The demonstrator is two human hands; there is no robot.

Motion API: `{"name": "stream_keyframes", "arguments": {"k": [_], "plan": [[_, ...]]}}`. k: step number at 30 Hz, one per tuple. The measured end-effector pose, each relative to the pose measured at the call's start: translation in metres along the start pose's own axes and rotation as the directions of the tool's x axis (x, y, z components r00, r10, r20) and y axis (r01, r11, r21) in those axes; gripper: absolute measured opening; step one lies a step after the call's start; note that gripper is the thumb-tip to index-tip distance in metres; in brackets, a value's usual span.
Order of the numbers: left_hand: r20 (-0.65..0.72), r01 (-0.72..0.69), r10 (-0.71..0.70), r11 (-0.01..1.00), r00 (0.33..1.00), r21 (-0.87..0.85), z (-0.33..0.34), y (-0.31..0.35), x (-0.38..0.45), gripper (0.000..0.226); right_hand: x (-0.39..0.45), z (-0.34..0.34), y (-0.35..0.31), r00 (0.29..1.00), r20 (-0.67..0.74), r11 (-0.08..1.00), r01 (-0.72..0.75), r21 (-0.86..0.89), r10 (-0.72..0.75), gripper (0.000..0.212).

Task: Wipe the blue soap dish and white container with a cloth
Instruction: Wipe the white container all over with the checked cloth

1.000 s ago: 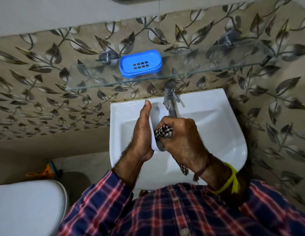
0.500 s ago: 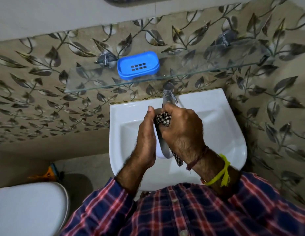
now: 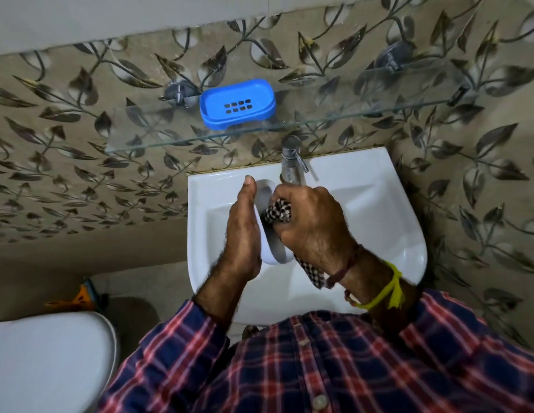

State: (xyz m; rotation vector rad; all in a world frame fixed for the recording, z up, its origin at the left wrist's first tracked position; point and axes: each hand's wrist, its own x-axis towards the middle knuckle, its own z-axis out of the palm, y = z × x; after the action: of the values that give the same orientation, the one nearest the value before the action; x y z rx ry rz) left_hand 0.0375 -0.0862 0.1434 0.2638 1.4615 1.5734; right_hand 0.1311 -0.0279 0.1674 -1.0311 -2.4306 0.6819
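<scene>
Over the sink, my left hand [image 3: 243, 231] holds the white container [image 3: 273, 251] on its side, thumb up along its edge and fingers hidden behind it. My right hand [image 3: 312, 223] grips a bunched black-and-white checked cloth [image 3: 277, 211] and presses it into the container's open face. A tail of the cloth hangs below my right wrist. The blue soap dish [image 3: 237, 103] sits on the glass shelf [image 3: 319, 122] above, apart from both hands.
A white washbasin [image 3: 379, 222] lies under my hands, with a chrome tap [image 3: 291, 160] just beyond my right hand. A white toilet lid [image 3: 48, 362] is at the lower left. Leaf-patterned tiles cover the wall.
My right hand with the cloth went up toward the container's far end, then came back down toward its middle. My left hand kept holding the container.
</scene>
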Motion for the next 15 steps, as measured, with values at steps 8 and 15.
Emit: {"name": "stream_keyframes", "arguments": {"k": [8,15], "plan": [[-0.107,-0.003,0.008,0.999,0.994,0.046,0.011,0.009,-0.002,0.070,-0.030,0.007,0.005,0.992,0.110,0.975,0.085,-0.205,-0.064,0.033],[-0.103,-0.091,0.095,0.995,0.990,0.048,0.002,-0.003,0.002,0.074,-0.019,-0.010,0.008,0.881,0.460,0.866,-0.315,0.389,0.114,0.023]]}}
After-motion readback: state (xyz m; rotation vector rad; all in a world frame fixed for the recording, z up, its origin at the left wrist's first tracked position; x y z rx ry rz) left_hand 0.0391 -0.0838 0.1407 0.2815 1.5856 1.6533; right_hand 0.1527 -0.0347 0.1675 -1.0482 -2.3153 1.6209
